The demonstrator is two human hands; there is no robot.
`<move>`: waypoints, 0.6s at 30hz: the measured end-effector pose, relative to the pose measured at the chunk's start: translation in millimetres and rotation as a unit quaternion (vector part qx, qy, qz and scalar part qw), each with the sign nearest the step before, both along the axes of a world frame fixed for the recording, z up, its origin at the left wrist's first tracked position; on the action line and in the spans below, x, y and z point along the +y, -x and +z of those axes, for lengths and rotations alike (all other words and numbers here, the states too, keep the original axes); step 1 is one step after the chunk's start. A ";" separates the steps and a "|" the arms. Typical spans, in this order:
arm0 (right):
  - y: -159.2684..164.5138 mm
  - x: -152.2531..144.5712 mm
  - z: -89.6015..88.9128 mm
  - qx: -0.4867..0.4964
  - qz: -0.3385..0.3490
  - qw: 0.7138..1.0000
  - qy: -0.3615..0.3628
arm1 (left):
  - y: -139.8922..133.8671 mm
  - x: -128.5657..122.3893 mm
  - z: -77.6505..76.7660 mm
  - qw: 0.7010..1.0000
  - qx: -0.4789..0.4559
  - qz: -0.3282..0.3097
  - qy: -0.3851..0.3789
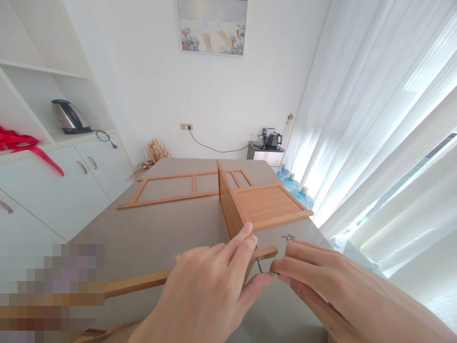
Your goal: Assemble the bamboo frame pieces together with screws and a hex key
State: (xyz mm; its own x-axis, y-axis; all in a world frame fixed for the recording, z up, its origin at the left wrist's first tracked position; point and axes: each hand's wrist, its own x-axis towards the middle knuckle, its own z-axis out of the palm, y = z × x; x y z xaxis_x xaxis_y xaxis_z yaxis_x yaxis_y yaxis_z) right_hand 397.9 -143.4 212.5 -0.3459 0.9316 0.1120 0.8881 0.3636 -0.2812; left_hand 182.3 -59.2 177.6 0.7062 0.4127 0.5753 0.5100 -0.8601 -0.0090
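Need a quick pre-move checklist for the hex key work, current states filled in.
1. Hex key in hand: ok, in the right hand's fingertips.
2. Key tip fully seated in the wooden rail: cannot tell, depth hidden.
3. Upright wooden panel standing: ok, left hand at its near end.
4. Left thumb clear of key: not ok, right beside it.
5. Loose screws within view: ok, on the table beyond the right hand.
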 end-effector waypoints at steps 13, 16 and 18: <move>3.2 4.7 -2.2 -0.010 -0.030 0.999 0.040 | 0.1 -2.3 1.0 1.000 -0.009 -0.001 -0.010; 5.6 7.2 -4.1 -0.021 -0.025 0.998 0.062 | 0.2 -1.9 1.2 1.000 -0.005 0.000 -0.010; 6.0 8.1 -6.1 -0.027 -0.022 0.997 0.064 | 0.3 -1.6 1.7 1.000 -0.005 -0.004 -0.012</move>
